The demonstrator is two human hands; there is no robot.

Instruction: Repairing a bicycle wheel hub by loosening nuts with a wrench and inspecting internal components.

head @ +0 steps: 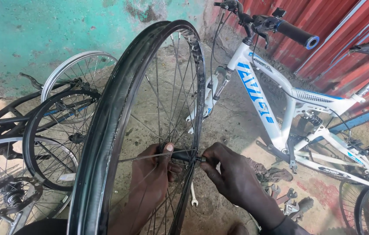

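Wheel (141,126) hub (183,154): left hand (151,172) fingers wrapped around it; right hand (230,174) fingers pinched together on the axle end (202,159).

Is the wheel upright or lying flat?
Upright: the wheel stands on edge, both hands at its hub.

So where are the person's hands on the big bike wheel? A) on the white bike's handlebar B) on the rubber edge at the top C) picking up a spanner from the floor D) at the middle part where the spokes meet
D: the left hand grips the black hub at the centre of the bicycle wheel, and the right hand pinches the axle end on the other side.
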